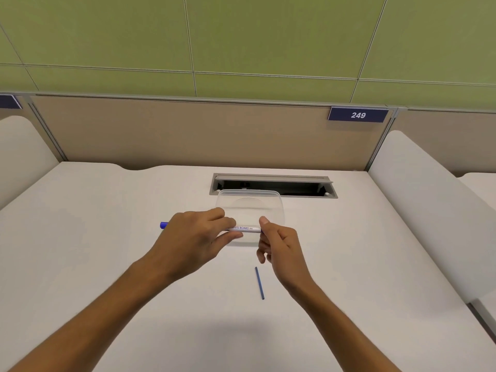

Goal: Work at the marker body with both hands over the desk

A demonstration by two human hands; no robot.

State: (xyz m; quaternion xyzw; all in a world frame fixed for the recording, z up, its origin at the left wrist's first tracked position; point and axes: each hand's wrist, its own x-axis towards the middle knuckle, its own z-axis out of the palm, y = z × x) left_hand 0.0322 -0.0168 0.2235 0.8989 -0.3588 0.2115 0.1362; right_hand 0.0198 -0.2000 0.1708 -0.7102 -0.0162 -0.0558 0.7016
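Count: two hands, one marker, one thin blue stick, one clear container, one cable tray, one number plate.

Lower centre of frame: thin blue stick lies alone on the white desk, just below the right hand.

Centre: both forearms reach in from the bottom corners. Left hand, palm down, fingers curled round the whiteboard marker, blue end poking out left. Right hand pinches the marker's right end, thumb up. Marker held level above the desk, in front of the clear plastic container.

Beyond: open cable tray. Upper right: plate "249" on the partition.
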